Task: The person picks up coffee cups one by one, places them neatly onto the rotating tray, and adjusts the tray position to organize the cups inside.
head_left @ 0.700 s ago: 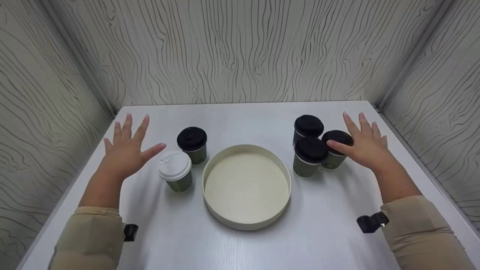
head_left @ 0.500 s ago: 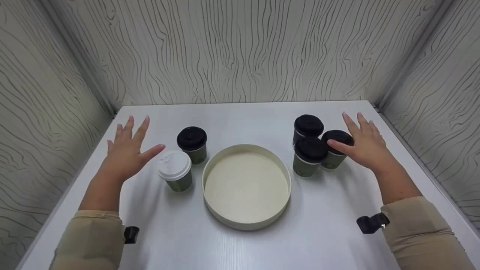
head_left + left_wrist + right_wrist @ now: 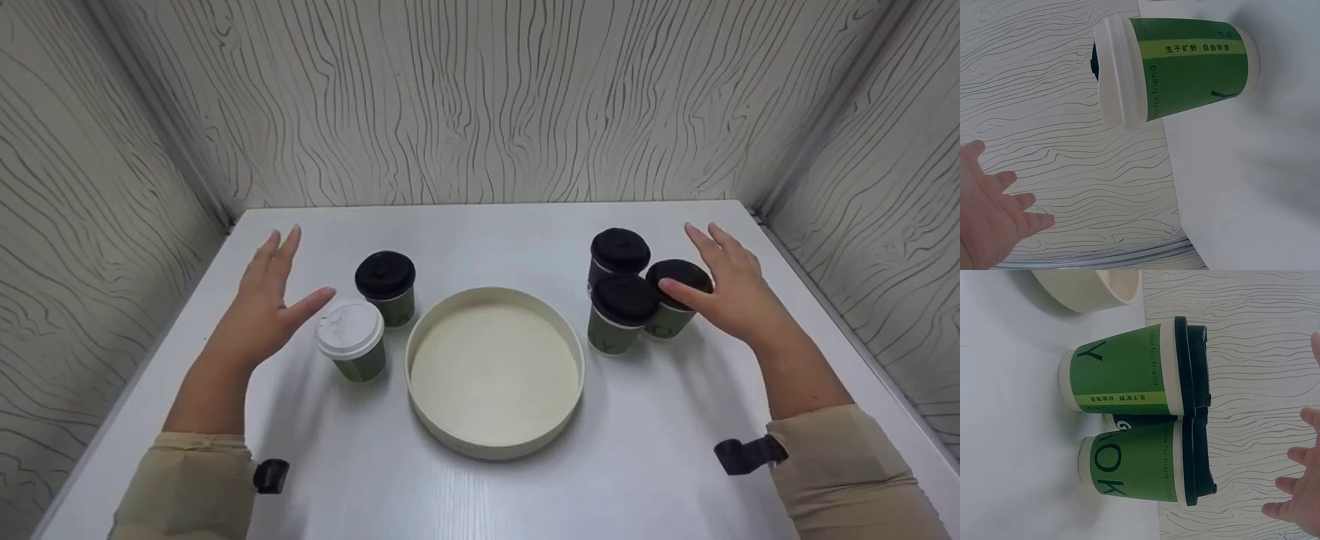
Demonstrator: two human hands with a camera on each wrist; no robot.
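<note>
My left hand (image 3: 262, 307) is held in the air left of a green paper coffee cup with a white lid (image 3: 350, 341), its fingers extended and thumb spread. Behind that cup stands a black-lidded coffee cup (image 3: 386, 286). On the other side my right hand (image 3: 731, 289) hovers with straight fingers and holds nothing; in the head view its thumb overlaps the lid of a black-lidded cup (image 3: 671, 322). Two more black-lidded cups, a front one (image 3: 613, 334) and a rear one (image 3: 619, 251), are grouped beside it. The right wrist view shows green cups (image 3: 1123, 371) apart from the fingers.
A round cream tray with a low wall (image 3: 495, 450) sits mid-table between the two cup groups. The white table (image 3: 480, 502) is enclosed by wood-grain patterned panels (image 3: 480, 105) at the back and both sides.
My left hand has turned, so its fingers bunch closer together in the head view. The right hand has turned slightly too. Cups and tray stay in place.
</note>
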